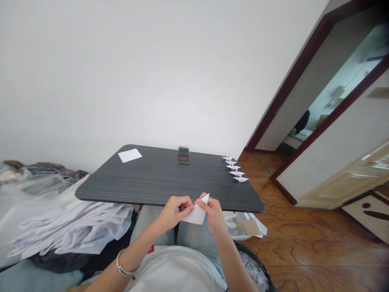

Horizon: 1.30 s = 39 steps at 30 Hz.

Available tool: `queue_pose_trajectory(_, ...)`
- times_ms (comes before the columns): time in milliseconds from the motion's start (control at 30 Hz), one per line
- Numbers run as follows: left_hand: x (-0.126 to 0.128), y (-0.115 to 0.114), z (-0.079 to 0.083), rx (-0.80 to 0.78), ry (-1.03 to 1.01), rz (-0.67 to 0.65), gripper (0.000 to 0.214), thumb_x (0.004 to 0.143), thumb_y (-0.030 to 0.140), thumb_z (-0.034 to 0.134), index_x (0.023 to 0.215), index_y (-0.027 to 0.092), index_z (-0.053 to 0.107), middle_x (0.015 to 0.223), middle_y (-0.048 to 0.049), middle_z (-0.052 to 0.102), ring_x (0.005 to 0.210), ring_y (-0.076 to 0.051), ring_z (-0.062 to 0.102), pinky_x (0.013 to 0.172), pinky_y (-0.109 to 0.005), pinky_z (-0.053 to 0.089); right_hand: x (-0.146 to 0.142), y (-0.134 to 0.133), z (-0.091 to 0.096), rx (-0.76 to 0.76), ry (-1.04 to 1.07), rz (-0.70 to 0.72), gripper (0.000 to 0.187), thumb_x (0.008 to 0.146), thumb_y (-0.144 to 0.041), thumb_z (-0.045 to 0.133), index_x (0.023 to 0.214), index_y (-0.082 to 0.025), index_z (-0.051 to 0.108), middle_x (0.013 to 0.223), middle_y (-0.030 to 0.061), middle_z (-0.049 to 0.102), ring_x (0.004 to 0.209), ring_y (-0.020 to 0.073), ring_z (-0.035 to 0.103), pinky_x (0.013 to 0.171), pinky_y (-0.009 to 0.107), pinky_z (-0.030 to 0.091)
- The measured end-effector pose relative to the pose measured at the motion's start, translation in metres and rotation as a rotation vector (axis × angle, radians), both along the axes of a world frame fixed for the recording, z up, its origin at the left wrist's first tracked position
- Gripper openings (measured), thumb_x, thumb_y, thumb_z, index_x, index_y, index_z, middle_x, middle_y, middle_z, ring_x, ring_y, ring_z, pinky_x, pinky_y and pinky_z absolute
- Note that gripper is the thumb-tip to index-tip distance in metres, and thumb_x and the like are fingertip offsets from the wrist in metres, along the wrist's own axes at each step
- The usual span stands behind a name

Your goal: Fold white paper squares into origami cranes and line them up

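Head view: your left hand [174, 213] and right hand [214, 215] meet above your lap, over light-blue jeans [153, 223], just short of the near edge of the dark grey wood-grain table [158, 190]. Between them is a pointed fold of thin white paper [197, 214], held up off the tabletop. Your left fingers curl closed and pinch its left side, while your right thumb and fingers pinch close to its upper tip, so both hands grip it. It should weigh almost nothing and feel crisp yet flimsy: firm along its creases, easily bent or crumpled elsewhere. Take hold along the doubled, creased edges, not the thin free corners. On the table, a square white paper sheet [130, 155] lies far left, a blurred smartphone [183, 155] sits far centre, and a row of small folded white paper figures [235, 168] runs along the right edge. A loose stack of white paper [73, 229] lies to your left, and a black bin [252, 253] holding paper scraps stands near right.
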<state>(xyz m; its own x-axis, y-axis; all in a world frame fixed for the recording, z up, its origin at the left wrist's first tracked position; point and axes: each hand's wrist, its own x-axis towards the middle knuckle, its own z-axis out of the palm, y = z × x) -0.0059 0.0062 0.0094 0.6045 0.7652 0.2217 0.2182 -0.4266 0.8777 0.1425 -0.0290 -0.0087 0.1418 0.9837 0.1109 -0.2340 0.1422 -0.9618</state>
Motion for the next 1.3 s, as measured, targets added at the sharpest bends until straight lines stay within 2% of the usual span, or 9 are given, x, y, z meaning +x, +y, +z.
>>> queue_pose_trajectory(133,0.000,0.001,-0.001,-0.014,-0.022,-0.023,0.023,0.077,0.028,0.050,0.063,0.012,0.057,0.057,0.0011,0.052,0.055,-0.009,0.042,0.053,-0.019,0.032,0.007,0.003,0.000,0.046,-0.048,-0.057,0.023,0.073,-0.035,0.059,0.062,-0.015,0.065,0.064,-0.0011,0.042,0.055,0.0098,0.038,0.049,0.022,0.030)
queue_pose_trajectory(367,-0.002,0.003,-0.006,-0.033,0.006,-0.029,0.025,0.078,0.031,0.049,0.065,0.012,0.058,0.056,0.0014,0.051,0.054,-0.009,0.042,0.051,-0.019,0.032,0.021,0.009,-0.002,0.138,-0.150,-0.267,0.024,0.075,-0.035,0.056,0.063,-0.017,0.067,0.057,-0.0024,0.041,0.053,0.0102,0.035,0.052,0.024,0.030)
queue_pose_trajectory(500,-0.004,0.005,-0.006,-0.044,-0.008,-0.016,0.025,0.078,0.031,0.050,0.065,0.011,0.057,0.056,0.0017,0.051,0.053,-0.009,0.041,0.052,-0.019,0.032,0.019,0.008,-0.004,0.061,-0.113,-0.191,0.025,0.075,-0.039,0.055,0.075,-0.017,0.066,0.059,-0.0021,0.046,0.052,0.0100,0.037,0.050,0.023,0.030)
queue_pose_trajectory(633,-0.004,0.005,-0.006,-0.060,-0.006,-0.017,0.025,0.077,0.033,0.051,0.067,0.012,0.060,0.057,0.0014,0.052,0.054,-0.009,0.042,0.051,-0.019,0.032,0.011,0.005,0.000,0.055,-0.124,-0.080,0.025,0.072,-0.037,0.060,0.058,-0.017,0.055,0.058,-0.0024,0.045,0.053,0.0102,0.039,0.050,0.022,0.032)
queue_pose_trajectory(767,0.003,0.006,-0.006,-0.096,-0.048,0.031,0.027,0.076,0.037,0.052,0.071,0.011,0.060,0.063,-0.0007,0.057,0.055,-0.010,0.044,0.052,-0.020,0.034,0.002,0.001,0.003,0.092,-0.192,-0.064,0.026,0.074,-0.036,0.057,0.058,-0.018,0.049,0.057,-0.0034,0.041,0.053,0.0100,0.037,0.050,0.021,0.031)
queue_pose_trajectory(967,0.010,0.003,-0.002,-0.141,-0.121,0.065,0.028,0.074,0.038,0.054,0.063,0.012,0.056,0.057,0.0015,0.051,0.053,-0.009,0.043,0.051,-0.020,0.033,-0.003,-0.002,0.003,0.161,-0.288,-0.132,0.028,0.076,-0.034,0.056,0.056,-0.018,0.045,0.057,-0.0042,0.037,0.052,0.0098,0.034,0.050,0.022,0.029)
queue_pose_trajectory(1300,0.000,0.003,-0.007,-0.217,-0.129,-0.004,0.023,0.073,0.031,0.056,0.063,0.011,0.056,0.057,0.0009,0.050,0.053,-0.009,0.041,0.052,-0.020,0.030,0.020,0.001,0.010,0.171,-0.143,-0.194,0.026,0.075,-0.031,0.058,0.055,-0.018,0.046,0.056,-0.0045,0.038,0.052,0.0094,0.035,0.049,0.022,0.028)
